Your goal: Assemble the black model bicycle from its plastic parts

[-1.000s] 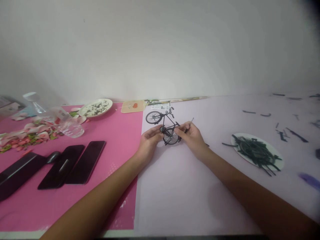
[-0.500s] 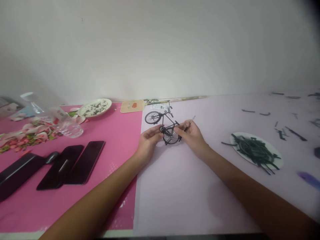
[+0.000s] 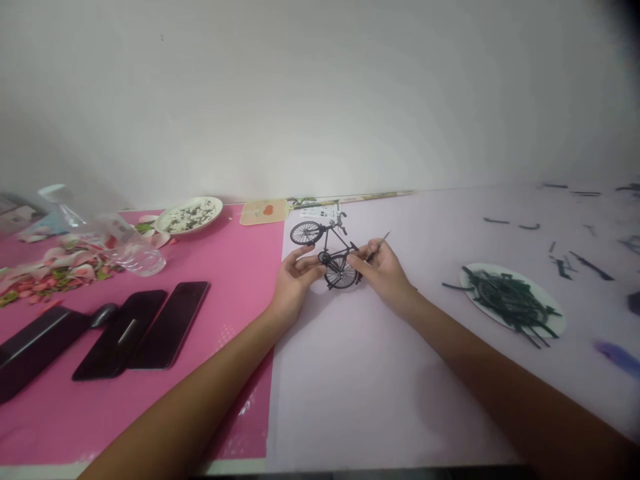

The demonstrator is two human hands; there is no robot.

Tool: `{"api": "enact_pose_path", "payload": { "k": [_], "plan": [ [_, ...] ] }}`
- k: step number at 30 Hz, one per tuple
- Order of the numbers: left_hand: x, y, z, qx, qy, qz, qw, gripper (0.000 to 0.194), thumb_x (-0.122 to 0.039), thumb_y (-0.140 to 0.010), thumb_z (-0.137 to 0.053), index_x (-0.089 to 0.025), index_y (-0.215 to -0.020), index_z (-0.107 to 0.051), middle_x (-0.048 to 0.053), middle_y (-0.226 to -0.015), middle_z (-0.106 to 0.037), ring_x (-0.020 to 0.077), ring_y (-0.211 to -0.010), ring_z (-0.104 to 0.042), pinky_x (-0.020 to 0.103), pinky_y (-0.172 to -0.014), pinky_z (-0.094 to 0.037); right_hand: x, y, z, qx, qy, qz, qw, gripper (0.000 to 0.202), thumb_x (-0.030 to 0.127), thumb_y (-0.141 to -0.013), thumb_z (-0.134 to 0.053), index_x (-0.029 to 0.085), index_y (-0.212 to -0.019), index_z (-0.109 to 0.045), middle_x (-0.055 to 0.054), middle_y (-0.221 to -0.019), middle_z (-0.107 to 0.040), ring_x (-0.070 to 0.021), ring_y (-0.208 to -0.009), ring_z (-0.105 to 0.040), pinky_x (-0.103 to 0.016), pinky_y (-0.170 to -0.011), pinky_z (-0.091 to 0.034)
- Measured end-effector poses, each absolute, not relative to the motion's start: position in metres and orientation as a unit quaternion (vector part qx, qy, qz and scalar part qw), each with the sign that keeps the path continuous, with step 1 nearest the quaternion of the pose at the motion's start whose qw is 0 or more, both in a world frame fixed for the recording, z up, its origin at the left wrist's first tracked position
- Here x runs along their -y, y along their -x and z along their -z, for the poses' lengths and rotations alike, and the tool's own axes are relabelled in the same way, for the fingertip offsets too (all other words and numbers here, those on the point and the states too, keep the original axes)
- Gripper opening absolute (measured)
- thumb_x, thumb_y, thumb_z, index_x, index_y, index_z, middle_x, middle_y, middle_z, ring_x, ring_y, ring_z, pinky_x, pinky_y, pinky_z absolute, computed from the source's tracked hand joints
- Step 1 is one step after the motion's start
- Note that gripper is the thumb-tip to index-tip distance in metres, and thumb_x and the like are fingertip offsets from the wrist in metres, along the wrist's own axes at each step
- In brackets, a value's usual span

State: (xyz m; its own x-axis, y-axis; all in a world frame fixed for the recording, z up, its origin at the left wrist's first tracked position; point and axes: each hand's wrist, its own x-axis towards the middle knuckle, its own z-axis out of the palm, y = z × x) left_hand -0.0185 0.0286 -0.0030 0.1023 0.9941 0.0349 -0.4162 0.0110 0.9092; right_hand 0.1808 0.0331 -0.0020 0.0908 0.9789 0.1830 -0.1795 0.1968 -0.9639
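A black model bicycle [image 3: 337,249] is held tilted above the pale sheet, its front wheel up to the left and its rear wheel lowest. My left hand [image 3: 296,280] pinches it at the left of the rear wheel near the pedals, thumb in front, with one finger raised towards the front wheel. On the other side, my right hand [image 3: 383,267] grips the rear wheel by the seat with thumb and fingers. Tucked in those same fingers is a thin tool [image 3: 383,239] with a dark handle and metal shaft; its exact kind is unclear.
At the right lie a white plate [image 3: 479,308] of dark plastic pieces and scattered loose parts [image 3: 591,265]. On the pink mat are two phones [image 3: 170,325], a tilted clear bottle [image 3: 135,252], flower petals [image 3: 70,267] and another plate [image 3: 218,212]. A wall stands behind.
A finger of my left hand has lifted away from the bicycle, and its fingers have spread slightly. My right hand and the bicycle stay nearly still.
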Motion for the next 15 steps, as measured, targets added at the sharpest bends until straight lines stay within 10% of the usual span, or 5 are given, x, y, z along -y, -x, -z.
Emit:
{"api": "enact_pose_path", "payload": {
  "k": [15],
  "plan": [
    [-0.0291,0.0213,-0.0064,-0.366,-0.439,-0.560,0.600,0.063,-0.022,-0.067,-0.091,-0.015,-0.124,-0.064,0.008,-0.099,-0.078,0.0224,-0.091,-0.073,0.041,-0.092,-0.054,-0.0334,-0.1827,-0.0002,0.494,0.410,-0.476,0.601,0.067,0.053,-0.064,-0.095,0.028,-0.087,-0.038,0.006,-0.080,-0.056,-0.0157,-0.084,-0.062,-0.036,-0.089,-0.051]
  ]
}}
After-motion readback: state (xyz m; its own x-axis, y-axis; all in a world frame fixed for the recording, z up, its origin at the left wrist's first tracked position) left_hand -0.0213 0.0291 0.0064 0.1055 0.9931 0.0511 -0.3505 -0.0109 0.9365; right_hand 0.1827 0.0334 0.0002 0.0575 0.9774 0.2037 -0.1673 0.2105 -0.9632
